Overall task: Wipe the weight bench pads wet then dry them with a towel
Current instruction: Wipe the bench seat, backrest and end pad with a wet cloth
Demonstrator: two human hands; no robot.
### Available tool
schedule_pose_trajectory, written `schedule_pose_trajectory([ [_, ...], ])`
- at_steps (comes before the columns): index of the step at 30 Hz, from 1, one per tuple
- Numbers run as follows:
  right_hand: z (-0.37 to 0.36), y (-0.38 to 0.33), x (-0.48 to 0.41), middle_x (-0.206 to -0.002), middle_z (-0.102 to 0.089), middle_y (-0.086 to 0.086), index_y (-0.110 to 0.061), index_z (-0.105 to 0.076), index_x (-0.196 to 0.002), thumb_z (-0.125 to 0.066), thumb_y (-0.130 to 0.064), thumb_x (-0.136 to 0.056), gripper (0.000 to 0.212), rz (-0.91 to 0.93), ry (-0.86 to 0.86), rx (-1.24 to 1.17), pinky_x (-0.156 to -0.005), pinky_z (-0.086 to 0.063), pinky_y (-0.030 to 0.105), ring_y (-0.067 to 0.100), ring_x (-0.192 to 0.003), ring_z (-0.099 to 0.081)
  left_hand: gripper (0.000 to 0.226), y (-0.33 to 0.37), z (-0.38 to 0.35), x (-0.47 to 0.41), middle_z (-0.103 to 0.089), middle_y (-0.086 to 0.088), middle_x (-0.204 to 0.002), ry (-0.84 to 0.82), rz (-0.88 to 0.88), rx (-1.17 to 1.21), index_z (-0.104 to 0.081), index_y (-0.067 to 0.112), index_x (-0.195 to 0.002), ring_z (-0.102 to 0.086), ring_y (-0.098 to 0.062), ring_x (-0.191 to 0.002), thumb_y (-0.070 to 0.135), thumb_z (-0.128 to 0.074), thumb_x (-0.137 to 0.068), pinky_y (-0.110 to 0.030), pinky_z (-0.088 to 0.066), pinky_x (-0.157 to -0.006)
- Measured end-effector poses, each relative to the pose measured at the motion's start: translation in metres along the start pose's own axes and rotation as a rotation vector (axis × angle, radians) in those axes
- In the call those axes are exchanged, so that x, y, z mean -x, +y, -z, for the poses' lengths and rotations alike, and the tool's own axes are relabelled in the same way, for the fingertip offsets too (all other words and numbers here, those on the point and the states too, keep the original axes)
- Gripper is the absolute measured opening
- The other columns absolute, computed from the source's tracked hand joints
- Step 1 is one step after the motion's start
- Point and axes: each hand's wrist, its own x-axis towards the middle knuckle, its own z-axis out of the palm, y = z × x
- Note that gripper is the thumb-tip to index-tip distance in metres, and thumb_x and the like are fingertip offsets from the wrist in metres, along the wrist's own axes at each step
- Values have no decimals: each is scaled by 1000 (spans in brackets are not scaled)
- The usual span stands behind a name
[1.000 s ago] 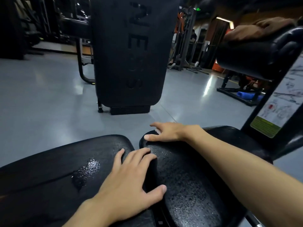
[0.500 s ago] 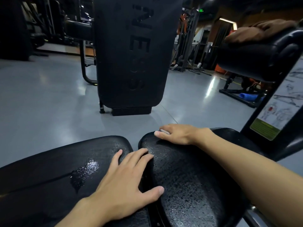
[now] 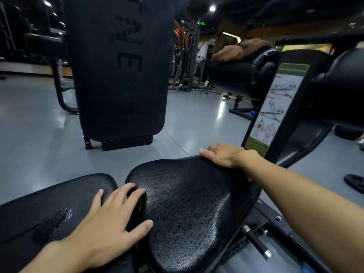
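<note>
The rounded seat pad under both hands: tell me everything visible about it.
The seat pad is black, rounded in outline, with a pebbled vinyl-like skin beaded with fine droplets, so it looks wet. It sits just right of the long pad, a narrow gap between them. The left hand lies flat across that gap, thumb on the seat pad's near edge; the right hand rests on its far rim.

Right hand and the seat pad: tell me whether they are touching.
Touching. The head view shows the right hand resting on the far edge of the seat pad, with no gap visible between them.
</note>
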Motion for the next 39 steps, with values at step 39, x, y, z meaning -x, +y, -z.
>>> schedule_pose_trajectory([
  [39, -88, 20, 114, -159, -15, 1, -19, -20, -154, 0, -74, -85, 91, -172, 551, -567, -113, -28, 54, 34, -139, -24, 111, 83, -16, -48, 14, 9, -165, -25, -168, -123, 14, 52, -149, 20, -16, -151, 101, 13, -50, -58, 2, -120],
])
